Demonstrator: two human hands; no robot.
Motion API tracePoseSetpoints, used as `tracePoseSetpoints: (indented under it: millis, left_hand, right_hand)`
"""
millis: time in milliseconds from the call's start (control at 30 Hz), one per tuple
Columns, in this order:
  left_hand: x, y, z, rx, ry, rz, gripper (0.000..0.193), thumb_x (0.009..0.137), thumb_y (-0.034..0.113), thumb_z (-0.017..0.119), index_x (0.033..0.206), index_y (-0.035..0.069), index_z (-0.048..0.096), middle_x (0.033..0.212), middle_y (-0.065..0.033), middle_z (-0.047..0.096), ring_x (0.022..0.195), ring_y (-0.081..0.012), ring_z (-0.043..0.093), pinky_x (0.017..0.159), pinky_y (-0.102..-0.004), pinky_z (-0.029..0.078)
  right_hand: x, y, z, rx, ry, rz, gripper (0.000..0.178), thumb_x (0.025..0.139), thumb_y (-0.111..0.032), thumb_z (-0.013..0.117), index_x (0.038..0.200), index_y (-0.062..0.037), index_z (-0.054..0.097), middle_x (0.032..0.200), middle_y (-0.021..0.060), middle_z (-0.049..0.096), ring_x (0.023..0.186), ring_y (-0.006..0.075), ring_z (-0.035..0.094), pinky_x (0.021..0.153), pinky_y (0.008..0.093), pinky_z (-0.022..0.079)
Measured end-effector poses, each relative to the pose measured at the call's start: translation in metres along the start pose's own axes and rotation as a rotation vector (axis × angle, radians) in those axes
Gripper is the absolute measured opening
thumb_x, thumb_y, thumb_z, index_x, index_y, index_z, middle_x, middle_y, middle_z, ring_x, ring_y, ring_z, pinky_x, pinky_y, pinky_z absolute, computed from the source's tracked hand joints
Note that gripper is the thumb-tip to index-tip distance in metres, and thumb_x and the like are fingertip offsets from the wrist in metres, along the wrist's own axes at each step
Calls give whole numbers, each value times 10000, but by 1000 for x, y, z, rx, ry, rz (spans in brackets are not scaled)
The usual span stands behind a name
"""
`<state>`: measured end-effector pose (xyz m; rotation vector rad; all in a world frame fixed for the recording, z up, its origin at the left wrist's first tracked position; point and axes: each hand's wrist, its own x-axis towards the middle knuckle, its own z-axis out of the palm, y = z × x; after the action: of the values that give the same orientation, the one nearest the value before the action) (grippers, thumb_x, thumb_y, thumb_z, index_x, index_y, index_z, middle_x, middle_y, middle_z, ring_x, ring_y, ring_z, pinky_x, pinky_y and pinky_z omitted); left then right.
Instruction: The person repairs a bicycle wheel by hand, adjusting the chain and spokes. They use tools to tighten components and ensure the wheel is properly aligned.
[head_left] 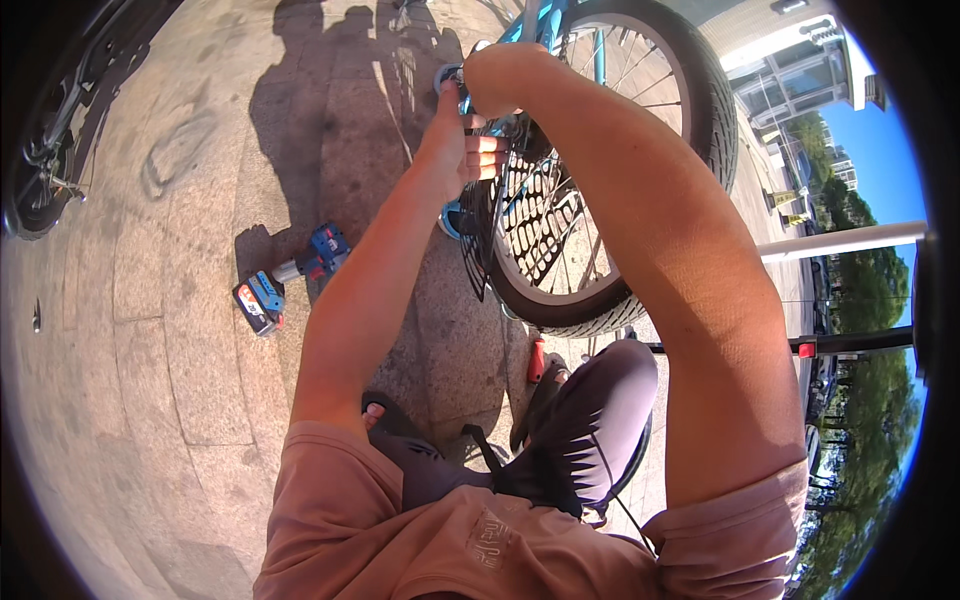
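Observation:
Both my arms reach forward to a bicycle wheel (715,110) with a black knobby tyre, which stands beneath a blue frame (545,22). My left hand (462,150) is beside the wheel's hub area, thumb pointing up and several fingers stretched toward the dark parts there. Just above it, my right hand (505,78) is closed in a fist at the frame's near end. Whatever that fist grips is hidden by the hand. Dark sprocket-like parts (480,240) show along the wheel's left side, below my left hand.
A blue and black cordless power tool (290,275) lies on the stone paving to the left. A red handle (537,360) is close to my foot. Another bicycle (45,190) is at the far left. A pale pole (845,242) and a black bar (860,342) extend on the right.

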<state>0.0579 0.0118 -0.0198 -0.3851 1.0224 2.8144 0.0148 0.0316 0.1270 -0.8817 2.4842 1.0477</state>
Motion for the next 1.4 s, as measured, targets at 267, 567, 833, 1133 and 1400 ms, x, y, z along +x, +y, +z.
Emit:
tracePoseSetpoints:
  millis: [267,567,833,1133,1400]
  left_hand:
    - [18,-20,15,529,289,243,298,893,205,684,901,-86,620,883,-141,644,646,-207,629,543,-284,547]
    - [5,-14,20,466,237,247,271,890,185,689,1045,-31,634,907,-93,677,754,-182,659,656,-325,564]
    - [10,-4,15,333,237,199,300,904,170,676,1106,-41,608,946,-135,676,812,-225,668,729,-361,593]
    - [0,-6,23,609,407,119,348,1009,329,505,1149,27,604,1031,-89,672,894,-190,636,796,-321,563]
    - [-6,-3,26,523,369,81,327,1025,271,475,1207,20,579,1078,-126,644,941,-217,603,857,-368,541]
  right_hand:
    - [-69,60,-58,114,625,-325,293,880,-230,504,928,-9,691,892,227,680,879,370,658,810,449,522]
    - [-219,211,138,1062,1404,-401,353,1031,-182,421,1208,63,602,788,50,576,668,95,466,602,233,348]
    - [-87,162,385,1945,515,45,184,958,-164,601,1028,1,642,789,-5,617,717,55,521,648,217,431]
    - [4,75,353,2240,875,-282,207,924,-69,635,1122,-10,636,856,3,654,740,43,571,668,213,469]
    - [4,66,338,2264,997,-226,229,843,-81,647,1055,0,672,825,159,685,699,250,671,650,319,514]
